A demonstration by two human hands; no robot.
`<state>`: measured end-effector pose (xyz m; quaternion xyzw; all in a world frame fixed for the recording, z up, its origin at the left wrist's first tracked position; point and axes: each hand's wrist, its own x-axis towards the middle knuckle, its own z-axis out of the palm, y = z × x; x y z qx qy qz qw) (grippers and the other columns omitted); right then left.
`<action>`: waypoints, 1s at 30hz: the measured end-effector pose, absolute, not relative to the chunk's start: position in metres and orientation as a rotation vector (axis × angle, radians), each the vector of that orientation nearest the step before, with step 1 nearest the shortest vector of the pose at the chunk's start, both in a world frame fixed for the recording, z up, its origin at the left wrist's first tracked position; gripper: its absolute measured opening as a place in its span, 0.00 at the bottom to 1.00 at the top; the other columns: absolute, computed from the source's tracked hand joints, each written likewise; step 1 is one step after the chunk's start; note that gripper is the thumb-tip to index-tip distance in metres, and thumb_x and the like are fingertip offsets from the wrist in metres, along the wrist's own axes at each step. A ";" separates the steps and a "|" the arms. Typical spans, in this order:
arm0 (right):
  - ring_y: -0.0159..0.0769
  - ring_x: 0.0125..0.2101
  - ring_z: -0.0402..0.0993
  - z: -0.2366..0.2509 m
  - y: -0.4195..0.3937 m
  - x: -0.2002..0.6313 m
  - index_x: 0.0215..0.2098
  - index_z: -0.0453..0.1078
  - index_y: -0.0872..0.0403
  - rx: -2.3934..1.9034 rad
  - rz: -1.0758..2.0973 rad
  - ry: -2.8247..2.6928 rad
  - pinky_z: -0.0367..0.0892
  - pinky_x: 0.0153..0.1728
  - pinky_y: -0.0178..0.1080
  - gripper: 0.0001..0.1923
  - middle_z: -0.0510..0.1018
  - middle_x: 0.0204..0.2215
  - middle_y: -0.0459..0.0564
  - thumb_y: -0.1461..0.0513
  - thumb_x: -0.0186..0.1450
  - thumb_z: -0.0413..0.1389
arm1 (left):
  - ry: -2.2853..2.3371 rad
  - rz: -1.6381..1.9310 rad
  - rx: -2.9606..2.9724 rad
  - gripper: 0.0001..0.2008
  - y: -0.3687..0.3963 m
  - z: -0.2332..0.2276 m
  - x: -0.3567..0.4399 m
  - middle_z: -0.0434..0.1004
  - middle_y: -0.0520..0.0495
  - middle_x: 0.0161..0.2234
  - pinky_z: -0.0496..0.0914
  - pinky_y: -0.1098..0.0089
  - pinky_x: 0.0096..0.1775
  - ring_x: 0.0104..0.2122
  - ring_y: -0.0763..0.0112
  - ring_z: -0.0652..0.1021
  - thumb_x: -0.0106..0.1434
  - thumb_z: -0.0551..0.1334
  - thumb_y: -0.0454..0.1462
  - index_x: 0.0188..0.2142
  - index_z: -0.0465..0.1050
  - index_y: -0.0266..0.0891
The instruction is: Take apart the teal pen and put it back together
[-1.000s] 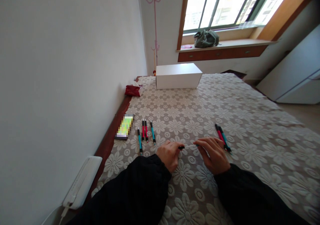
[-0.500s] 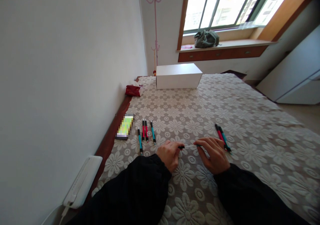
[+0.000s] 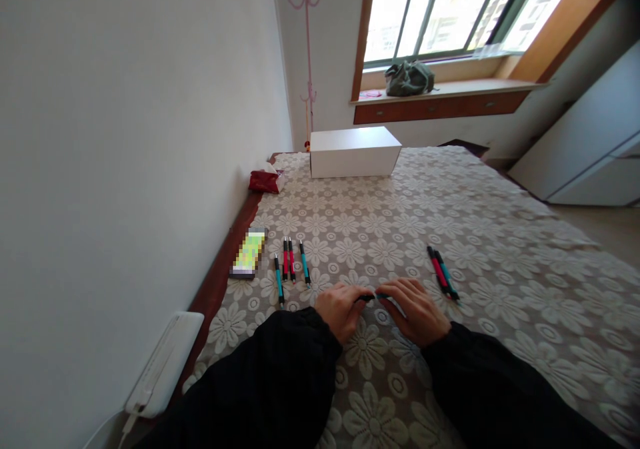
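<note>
My left hand [image 3: 340, 310] pinches a black pen part [image 3: 367, 297] between thumb and fingertips. Facing it, my right hand [image 3: 416, 312] is closed on a teal pen barrel [image 3: 383, 296], mostly hidden by the fingers. The two parts nearly meet end to end, low over the cloth; whether they touch is too small to tell. Beyond my left hand lie two red-and-black pens [image 3: 292, 262] between a teal pen [image 3: 279, 282] and another teal pen [image 3: 305, 262]. Past my right hand, a red-and-black pen [image 3: 437, 268] rests beside a teal-and-black pen [image 3: 445, 270].
A flowered cloth [image 3: 350, 224] covers the surface. Along the left edge are a phone [image 3: 249, 254], a red tissue pack [image 3: 265, 182] and a white power strip [image 3: 165, 362] with a cable. At the far end stands a white box [image 3: 353, 159].
My right hand has moved left, bringing the teal barrel up to the black part. The thin white rod that showed between them is now almost covered.
</note>
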<state>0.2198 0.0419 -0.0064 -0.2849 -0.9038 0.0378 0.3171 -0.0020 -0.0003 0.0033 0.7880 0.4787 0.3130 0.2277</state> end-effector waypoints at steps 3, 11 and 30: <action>0.41 0.37 0.73 -0.009 0.042 0.219 0.48 0.68 0.52 -0.728 0.145 -2.403 0.63 0.40 0.42 0.08 0.79 0.37 0.51 0.66 0.73 0.50 | 1.314 0.853 2.157 0.14 -0.001 0.003 -0.002 0.83 0.50 0.47 0.75 0.64 0.48 0.44 0.64 0.80 0.70 0.57 0.35 0.52 0.76 0.43; 0.41 0.37 0.73 -0.011 0.039 0.219 0.46 0.66 0.51 -0.773 0.202 -2.383 0.66 0.40 0.42 0.05 0.77 0.36 0.50 0.66 0.73 0.51 | 1.269 0.927 2.131 0.13 0.000 0.003 -0.002 0.84 0.49 0.45 0.76 0.65 0.47 0.43 0.64 0.81 0.70 0.58 0.35 0.50 0.78 0.42; 0.38 0.34 0.76 -0.011 0.038 0.217 0.43 0.68 0.51 -0.735 0.212 -2.387 0.71 0.35 0.39 0.06 0.79 0.34 0.50 0.65 0.74 0.49 | 1.233 0.962 2.139 0.13 0.000 -0.003 -0.002 0.85 0.48 0.44 0.77 0.65 0.46 0.41 0.65 0.82 0.70 0.59 0.37 0.50 0.79 0.42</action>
